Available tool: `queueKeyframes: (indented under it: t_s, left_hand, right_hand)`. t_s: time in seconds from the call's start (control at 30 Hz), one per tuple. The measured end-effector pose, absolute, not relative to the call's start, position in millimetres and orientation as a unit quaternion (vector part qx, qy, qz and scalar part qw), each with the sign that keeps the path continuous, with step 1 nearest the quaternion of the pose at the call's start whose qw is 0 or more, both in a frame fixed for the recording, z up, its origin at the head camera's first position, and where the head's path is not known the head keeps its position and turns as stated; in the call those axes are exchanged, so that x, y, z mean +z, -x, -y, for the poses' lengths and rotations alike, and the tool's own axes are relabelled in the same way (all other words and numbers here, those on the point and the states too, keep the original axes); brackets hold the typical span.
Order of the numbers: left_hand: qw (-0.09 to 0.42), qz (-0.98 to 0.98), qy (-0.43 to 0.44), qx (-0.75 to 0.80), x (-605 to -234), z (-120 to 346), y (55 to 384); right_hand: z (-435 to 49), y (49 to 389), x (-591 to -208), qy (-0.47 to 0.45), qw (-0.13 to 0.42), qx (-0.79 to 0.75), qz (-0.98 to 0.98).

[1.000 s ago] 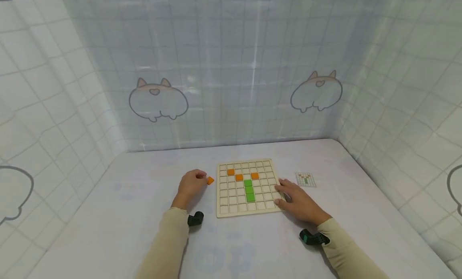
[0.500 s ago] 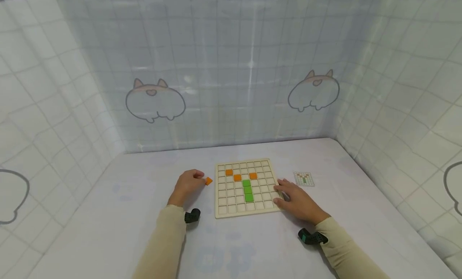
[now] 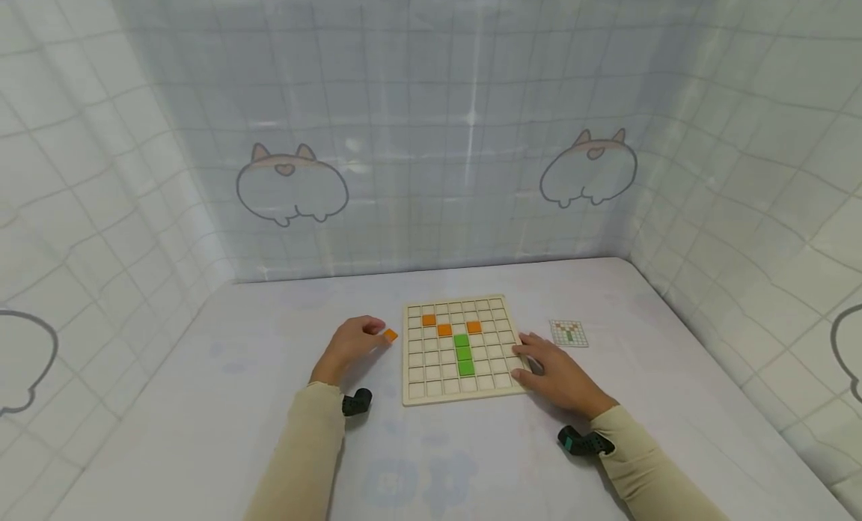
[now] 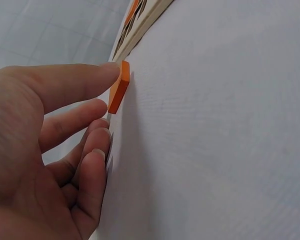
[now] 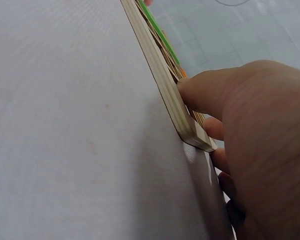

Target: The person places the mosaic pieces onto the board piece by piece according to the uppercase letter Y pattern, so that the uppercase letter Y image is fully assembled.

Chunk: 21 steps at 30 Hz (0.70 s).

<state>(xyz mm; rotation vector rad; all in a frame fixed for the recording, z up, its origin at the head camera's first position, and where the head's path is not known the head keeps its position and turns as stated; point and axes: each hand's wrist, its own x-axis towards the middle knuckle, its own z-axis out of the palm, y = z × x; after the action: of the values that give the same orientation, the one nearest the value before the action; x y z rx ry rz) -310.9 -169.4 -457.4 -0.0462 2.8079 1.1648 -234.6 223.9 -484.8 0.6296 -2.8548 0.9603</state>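
My left hand (image 3: 349, 346) is at the left of the wooden grid board (image 3: 491, 384), pinching a small orange square tile (image 3: 390, 334) between thumb and forefinger. Seen from the left wrist, this tile (image 4: 121, 89) stands tilted at the fingertips, the other fingers loosely bent below. On the board lie three orange tiles, one of them an inner orange tile (image 3: 444, 330), and a column of three green tiles (image 3: 463, 354). My right hand (image 3: 557, 376) rests on the board's right edge, thumb and fingertips touching it with the fingers relaxed.
A small pattern card (image 3: 569, 334) with orange and green squares lies right of the board. The white table (image 3: 431, 446) is bounded by cloth walls behind and at both sides. Both wrists wear black bands, the right wristband (image 3: 584, 442) near the table's front.
The orange tile at my left fingertips has shifted slightly and sits closer between thumb and forefinger. The right hand keeps its place on the board's edge.
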Motion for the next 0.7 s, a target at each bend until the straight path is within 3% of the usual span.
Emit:
queueKeyframes:
  t_s: [0.7]
  left_hand:
    - [0.031,-0.940,0.015,0.340,-455,158,304]
  right_hand:
    - [-224,233,-481,-0.206,0.034,0.323,0.923]
